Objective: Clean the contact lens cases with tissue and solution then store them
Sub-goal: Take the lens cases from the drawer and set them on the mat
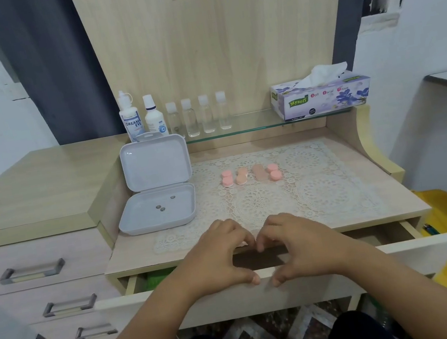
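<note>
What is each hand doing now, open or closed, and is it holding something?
Left hand: fingers curved over the open drawer, thumb on its front edge; holds nothing.
Right hand: the same, thumb on the drawer front; holds nothing.

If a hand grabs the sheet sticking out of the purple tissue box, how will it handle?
The white tissue sheet stands crumpled above the purple floral cardboard tissue box, so it is probably floppy and very light. It likely tears easily. The box may lift or slide along the glass shelf when pulled.

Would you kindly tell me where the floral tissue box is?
The floral tissue box sits far right on the glass shelf, right of four clear bottles.
</note>
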`<state>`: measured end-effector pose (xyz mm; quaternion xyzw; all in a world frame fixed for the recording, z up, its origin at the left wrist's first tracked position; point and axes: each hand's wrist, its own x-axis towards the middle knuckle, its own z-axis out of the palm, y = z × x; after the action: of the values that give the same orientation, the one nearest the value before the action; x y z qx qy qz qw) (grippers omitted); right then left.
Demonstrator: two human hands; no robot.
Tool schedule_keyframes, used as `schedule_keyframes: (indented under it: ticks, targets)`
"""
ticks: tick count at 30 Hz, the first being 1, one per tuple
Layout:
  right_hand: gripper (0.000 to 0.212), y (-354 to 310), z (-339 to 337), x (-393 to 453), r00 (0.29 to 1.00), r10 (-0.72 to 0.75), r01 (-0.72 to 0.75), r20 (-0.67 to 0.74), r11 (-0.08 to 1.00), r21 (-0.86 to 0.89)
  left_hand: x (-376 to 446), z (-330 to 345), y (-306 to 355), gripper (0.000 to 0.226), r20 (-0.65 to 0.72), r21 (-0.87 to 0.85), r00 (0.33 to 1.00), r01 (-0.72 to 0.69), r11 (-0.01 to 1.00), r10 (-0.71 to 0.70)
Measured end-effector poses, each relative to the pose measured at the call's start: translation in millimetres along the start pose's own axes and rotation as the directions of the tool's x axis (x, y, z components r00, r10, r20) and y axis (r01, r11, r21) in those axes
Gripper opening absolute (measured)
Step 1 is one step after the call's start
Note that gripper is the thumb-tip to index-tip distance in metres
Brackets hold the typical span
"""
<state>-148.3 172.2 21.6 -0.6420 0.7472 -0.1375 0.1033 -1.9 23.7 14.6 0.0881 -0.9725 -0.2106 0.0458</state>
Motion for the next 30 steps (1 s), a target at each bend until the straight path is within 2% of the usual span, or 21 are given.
schedule_keyframes:
  ticks: [2,4,8,17,30]
  targets:
    - [0.074,3.3,0.8,0.6,1.0,0.004,-0.006,-0.026,0.998,-0.064,-0.1,-0.2,-1.3,0.069,-0.018,0.054,0.999,0.03,0.998,-0.029]
    - [0.084,6.0,1.2,1.8,0.999,0.035,-0.038,-0.031,0.995,-0.096,0.7,0.6,-3.9,0.077,-0.016,0.075,0.998,0.068,0.995,-0.067]
    - [0.073,9.4,3.4,4.2,0.997,0.053,-0.057,-0.052,0.996,-0.069,3.5,3.5,-9.0,0.068,-0.029,0.058,0.995,0.094,0.994,-0.093]
    - [0.046,10.1,9.5,12.2,0.986,0.088,-0.1,-0.143,0.992,-0.079,12.2,9.9,-14.9,0.044,-0.125,0.07,0.991,0.06,0.996,-0.051]
    - [0.042,15.4,15.5,14.8,0.978,0.105,-0.109,-0.179,0.994,-0.013,15.2,16.8,-23.7,0.036,-0.188,0.012,0.981,0.048,0.999,-0.045]
